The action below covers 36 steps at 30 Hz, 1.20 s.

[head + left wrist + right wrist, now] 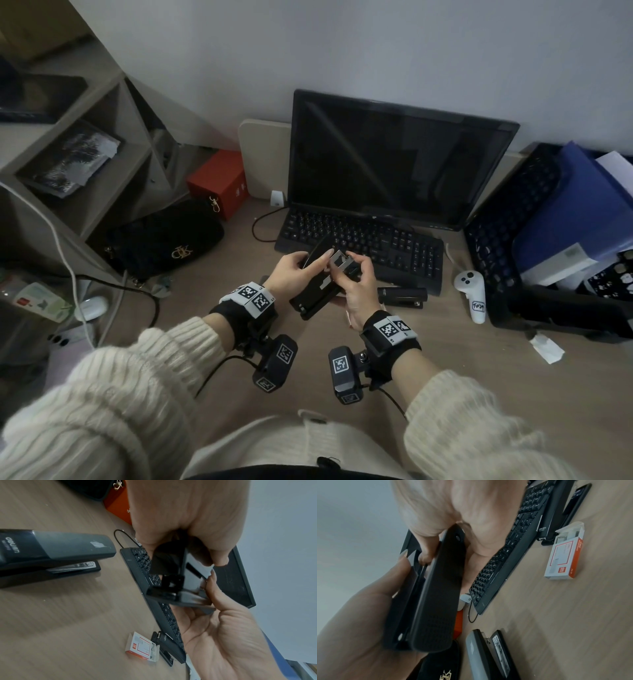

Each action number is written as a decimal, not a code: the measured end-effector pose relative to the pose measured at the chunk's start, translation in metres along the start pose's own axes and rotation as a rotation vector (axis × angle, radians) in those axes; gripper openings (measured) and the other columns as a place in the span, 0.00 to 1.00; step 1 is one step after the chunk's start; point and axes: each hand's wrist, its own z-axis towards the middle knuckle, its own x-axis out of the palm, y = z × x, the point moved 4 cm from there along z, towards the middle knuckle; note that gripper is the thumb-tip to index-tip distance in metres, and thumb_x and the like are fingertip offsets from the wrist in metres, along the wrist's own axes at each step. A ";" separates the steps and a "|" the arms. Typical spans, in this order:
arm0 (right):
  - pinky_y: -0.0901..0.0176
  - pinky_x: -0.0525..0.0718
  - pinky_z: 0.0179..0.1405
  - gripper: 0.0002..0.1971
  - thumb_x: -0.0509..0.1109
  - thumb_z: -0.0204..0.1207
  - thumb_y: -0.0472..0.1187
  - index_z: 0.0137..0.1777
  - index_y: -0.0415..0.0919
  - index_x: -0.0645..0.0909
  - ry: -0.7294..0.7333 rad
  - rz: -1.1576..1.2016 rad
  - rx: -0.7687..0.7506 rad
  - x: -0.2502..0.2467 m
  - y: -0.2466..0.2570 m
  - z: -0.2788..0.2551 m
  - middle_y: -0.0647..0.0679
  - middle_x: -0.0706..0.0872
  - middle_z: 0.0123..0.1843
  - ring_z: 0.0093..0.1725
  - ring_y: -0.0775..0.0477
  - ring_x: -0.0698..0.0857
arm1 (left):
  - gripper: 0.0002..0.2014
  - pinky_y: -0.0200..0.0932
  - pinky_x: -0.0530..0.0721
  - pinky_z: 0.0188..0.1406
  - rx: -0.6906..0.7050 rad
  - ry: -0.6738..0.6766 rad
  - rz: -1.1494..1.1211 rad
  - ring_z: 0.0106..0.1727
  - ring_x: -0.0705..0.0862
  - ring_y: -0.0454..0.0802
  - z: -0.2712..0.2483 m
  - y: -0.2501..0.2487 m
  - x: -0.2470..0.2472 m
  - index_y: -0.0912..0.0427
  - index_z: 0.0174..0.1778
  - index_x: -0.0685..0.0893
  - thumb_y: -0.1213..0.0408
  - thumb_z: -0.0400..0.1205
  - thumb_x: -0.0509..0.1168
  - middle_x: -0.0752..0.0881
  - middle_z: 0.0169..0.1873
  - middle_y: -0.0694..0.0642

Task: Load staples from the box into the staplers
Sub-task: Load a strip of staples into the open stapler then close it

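Observation:
Both hands hold a black stapler (313, 296) above the desk, in front of the keyboard, with its lid swung open. My left hand (301, 269) grips the lid and body, its index finger lying along the top. The right hand (356, 275) pinches the silver metal magazine (339, 262) at the front end. The wrist views show the same stapler (171, 582) (433, 595) between both palms. The open orange-and-white staple box (142, 647) (565, 555) lies on the desk; in the head view my right hand hides it.
A grey-topped stapler (51, 555) (488, 655) lies shut on the desk to the left. A small black stapler (402, 297) (168, 647) lies beside the box by the keyboard (359, 243). Monitor (394, 164), black bag (164, 240), white controller (471, 294) and black file tray (507, 246) ring the work area.

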 end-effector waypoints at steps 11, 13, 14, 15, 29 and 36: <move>0.39 0.89 0.47 0.17 0.75 0.74 0.40 0.59 0.53 0.75 -0.048 0.014 0.038 -0.006 -0.001 0.003 0.36 0.86 0.56 0.52 0.39 0.88 | 0.30 0.48 0.90 0.43 0.012 0.051 0.104 0.46 0.91 0.55 0.002 0.000 0.002 0.59 0.44 0.88 0.31 0.75 0.67 0.85 0.52 0.65; 0.39 0.89 0.47 0.17 0.75 0.74 0.40 0.60 0.53 0.75 -0.049 0.024 0.047 -0.008 -0.002 0.002 0.37 0.86 0.55 0.51 0.40 0.88 | 0.31 0.52 0.91 0.49 -0.032 0.081 0.086 0.50 0.91 0.58 0.002 0.000 0.004 0.58 0.50 0.88 0.30 0.73 0.67 0.84 0.58 0.66; 0.40 0.89 0.48 0.18 0.74 0.74 0.40 0.61 0.52 0.75 -0.053 0.032 0.052 -0.008 -0.002 0.003 0.38 0.86 0.54 0.50 0.41 0.88 | 0.29 0.53 0.91 0.52 -0.051 0.102 0.068 0.50 0.91 0.57 0.001 -0.001 0.005 0.58 0.55 0.86 0.34 0.76 0.68 0.87 0.57 0.65; 0.41 0.89 0.47 0.19 0.74 0.74 0.39 0.62 0.51 0.74 -0.057 0.037 0.050 -0.008 0.000 0.003 0.39 0.86 0.53 0.50 0.42 0.88 | 0.27 0.51 0.91 0.52 -0.083 0.111 0.067 0.50 0.91 0.55 -0.001 -0.002 0.006 0.57 0.61 0.83 0.38 0.78 0.68 0.89 0.55 0.62; 0.36 0.84 0.60 0.17 0.76 0.73 0.40 0.58 0.54 0.78 -0.187 0.096 -0.005 -0.020 0.010 0.012 0.39 0.83 0.64 0.58 0.42 0.87 | 0.23 0.51 0.93 0.43 -0.236 0.243 -0.178 0.47 0.93 0.62 -0.017 0.005 0.021 0.65 0.65 0.82 0.60 0.77 0.78 0.92 0.49 0.65; 0.40 0.85 0.59 0.11 0.72 0.75 0.35 0.54 0.48 0.77 -0.115 0.083 -0.029 -0.021 0.019 0.011 0.37 0.85 0.59 0.53 0.44 0.87 | 0.22 0.57 0.92 0.46 -0.157 0.227 -0.144 0.46 0.93 0.65 -0.021 0.002 0.020 0.64 0.63 0.82 0.59 0.77 0.77 0.93 0.47 0.64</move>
